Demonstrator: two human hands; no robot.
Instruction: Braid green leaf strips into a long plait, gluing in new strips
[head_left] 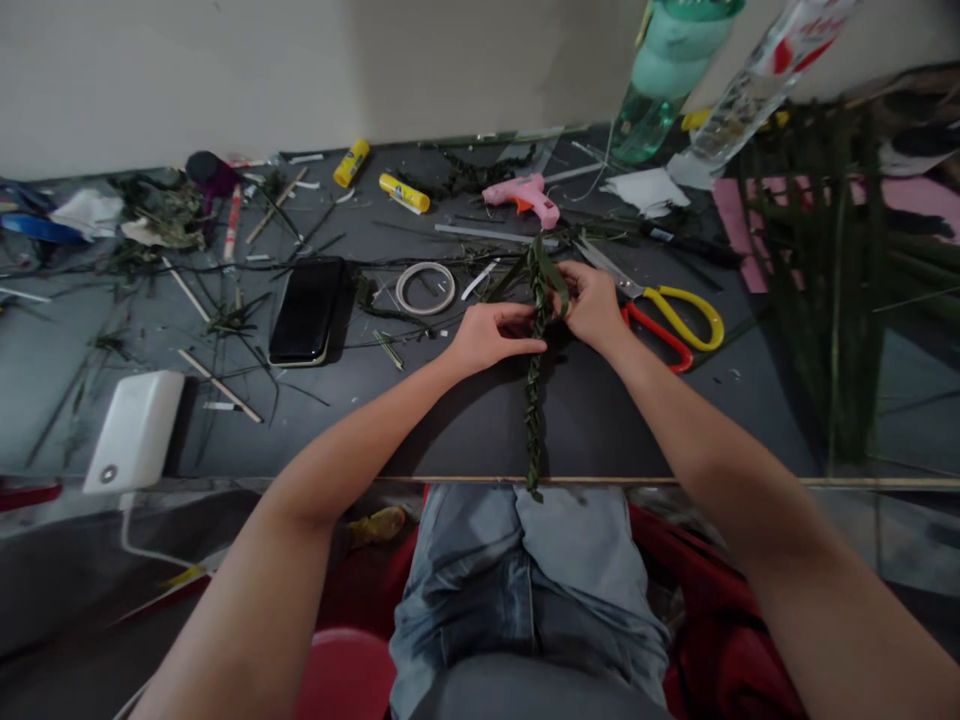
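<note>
A dark green braid of leaf strips (533, 400) runs down the middle of the view, its lower tip hanging just past the table's front edge. My left hand (491, 337) grips the braid from the left, thumb and fingers closed about it. From the right, my right hand (589, 303) pinches a green leaf strip (556, 284) at the braid's upper part; its fingertips are partly hidden. Right beside that hand lie scissors (686, 318) with one yellow and one red handle.
On the dark table (457, 420) lie a phone (307, 311), a tape roll (425, 288), a pink glue gun (523, 196), yellow glue sticks (403, 192) and a white power bank (136, 430). Two bottles (660, 90) stand at the back. Long green leaves (840, 300) cover the right side.
</note>
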